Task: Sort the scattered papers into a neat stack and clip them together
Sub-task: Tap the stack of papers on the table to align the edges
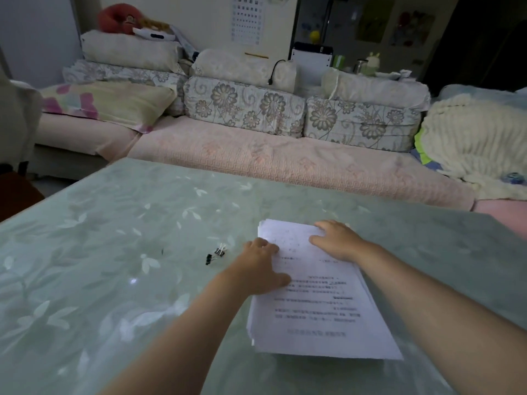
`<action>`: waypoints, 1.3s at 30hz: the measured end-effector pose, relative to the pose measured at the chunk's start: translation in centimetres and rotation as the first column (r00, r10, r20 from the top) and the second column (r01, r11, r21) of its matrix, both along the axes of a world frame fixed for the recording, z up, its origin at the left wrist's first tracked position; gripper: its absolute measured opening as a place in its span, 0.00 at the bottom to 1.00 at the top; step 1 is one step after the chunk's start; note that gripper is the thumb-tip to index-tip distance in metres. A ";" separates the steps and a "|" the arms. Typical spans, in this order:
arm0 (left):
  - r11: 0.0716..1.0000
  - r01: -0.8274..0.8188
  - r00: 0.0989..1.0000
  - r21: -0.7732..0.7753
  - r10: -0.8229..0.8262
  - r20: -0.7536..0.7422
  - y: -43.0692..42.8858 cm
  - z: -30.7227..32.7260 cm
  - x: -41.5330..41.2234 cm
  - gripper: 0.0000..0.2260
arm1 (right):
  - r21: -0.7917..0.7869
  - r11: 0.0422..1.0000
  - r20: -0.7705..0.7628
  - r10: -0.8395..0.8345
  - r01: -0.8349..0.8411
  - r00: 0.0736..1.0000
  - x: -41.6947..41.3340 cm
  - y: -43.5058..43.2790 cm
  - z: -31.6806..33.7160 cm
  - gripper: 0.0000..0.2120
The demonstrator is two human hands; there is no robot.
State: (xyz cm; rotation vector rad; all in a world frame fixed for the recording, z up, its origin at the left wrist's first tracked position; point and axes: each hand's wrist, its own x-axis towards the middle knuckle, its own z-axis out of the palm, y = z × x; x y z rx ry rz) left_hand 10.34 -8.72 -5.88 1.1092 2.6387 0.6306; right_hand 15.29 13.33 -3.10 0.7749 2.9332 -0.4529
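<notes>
A stack of white printed papers (pixel 316 309) lies on the pale green table (pixel 114 266), its edges slightly uneven at the far end. My left hand (pixel 261 269) rests on the stack's left edge, fingers curled against the side and thumb on top. My right hand (pixel 336 240) lies flat on the far right part of the top sheet, fingers spread toward the far corner. Two small black binder clips (pixel 215 254) sit on the table just left of my left hand, apart from the papers.
The table has a leaf pattern and a glossy cover. Behind its far edge stands a pink sofa (pixel 256 155) with floral cushions (pixel 242 106) and a cream blanket (pixel 473 146) at the right. A dark chair or stool (pixel 14 192) is at the far left.
</notes>
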 end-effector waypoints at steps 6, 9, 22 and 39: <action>0.998 -0.031 0.999 0.060 0.030 0.016 1.1 -0.7 -0.2 0.34 | 0.038 0.997 0.117 0.056 -0.061 0.992 -2.0 1.1 0.5 0.30; 0.996 -0.080 0.997 0.047 0.080 0.006 1.3 -0.9 -0.5 0.35 | 0.058 0.997 0.127 0.046 -0.053 0.991 -2.9 1.5 0.3 0.26; 0.916 -0.392 0.886 0.085 0.351 0.304 1.2 0.8 -0.1 0.30 | -0.496 0.759 -0.143 -0.550 0.421 0.823 5.3 0.9 -2.1 0.16; 0.945 -0.326 0.943 -0.013 0.327 0.064 1.2 1.3 2.7 0.32 | -0.798 0.443 0.125 -0.541 0.408 0.831 9.1 1.6 0.6 0.07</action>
